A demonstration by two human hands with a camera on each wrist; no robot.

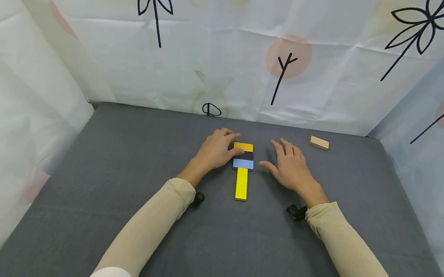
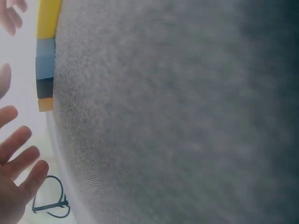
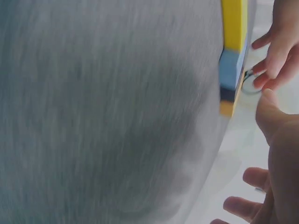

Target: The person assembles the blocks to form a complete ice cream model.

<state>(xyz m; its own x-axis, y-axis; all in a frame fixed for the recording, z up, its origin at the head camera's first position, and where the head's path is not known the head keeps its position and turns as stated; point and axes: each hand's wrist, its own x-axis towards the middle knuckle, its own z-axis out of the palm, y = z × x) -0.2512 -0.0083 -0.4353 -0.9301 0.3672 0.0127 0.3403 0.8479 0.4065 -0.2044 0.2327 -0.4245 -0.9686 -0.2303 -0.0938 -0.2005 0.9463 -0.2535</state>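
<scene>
Laid in a row on the table are an orange-yellow block (image 1: 243, 146), a dark block (image 1: 248, 156), a light blue block (image 1: 243, 164) and a long yellow block (image 1: 241, 185). The first three lie crosswise, the long yellow one lengthwise towards me. My left hand (image 1: 216, 149) is just left of the row, its thumb overlapping the dark block in the head view; the left wrist view shows its fingers spread and apart from the blocks (image 2: 45, 65). To the right of the row, my right hand (image 1: 290, 166) has fingers extended and holds nothing.
A plain wooden block (image 1: 319, 143) lies near the table's back right. The grey table (image 1: 142, 147) is bordered at the back and both sides by patterned fabric (image 1: 230, 75). Each wrist wears a small black camera (image 1: 296, 212).
</scene>
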